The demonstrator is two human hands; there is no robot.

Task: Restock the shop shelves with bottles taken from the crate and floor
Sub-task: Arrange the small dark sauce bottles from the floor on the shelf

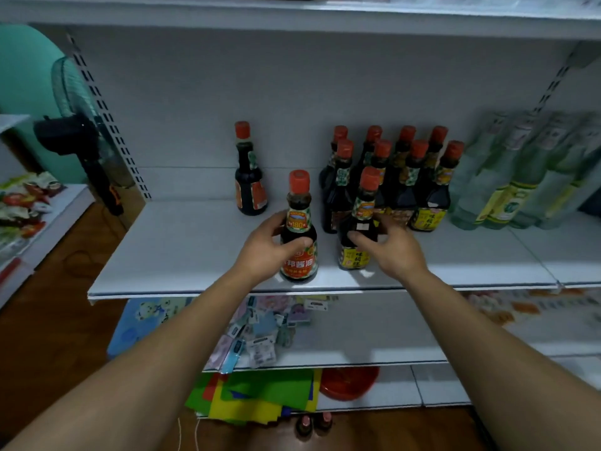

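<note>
While gripping a dark sauce bottle with an orange label point(299, 227) around its lower body, thumb across the front and fingers wrapped behind, left hand point(265, 247) closed on it, bottle upright on the white shelf point(182, 242) near the front edge. Just to the right, right hand point(388, 245) curled loosely around a dark bottle with a yellow label point(359, 222), thumb laid on the front of its belly, fingers spread behind; full grasp or only light contact, cannot tell. Both bottles upright, side by side, a small gap between them, red caps up. Behind the right hand, a tight cluster of dark red-capped bottles point(400, 177) in two rows, some with yellow labels. Beyond the left hand and a little further back, a lone dark bottle point(248, 172) well apart from the cluster. Far right of the right hand, a row of clear bottles with green-yellow labels point(517, 177), blurred. Below both forearms, a lower shelf with small packets point(257, 333), then coloured sheets point(260, 397) and a red dish point(349, 382). On the wooden floor point(55, 320) beneath, two more capped bottle tops point(313, 423). Far left of the left hand, a standing fan point(74, 125).
</note>
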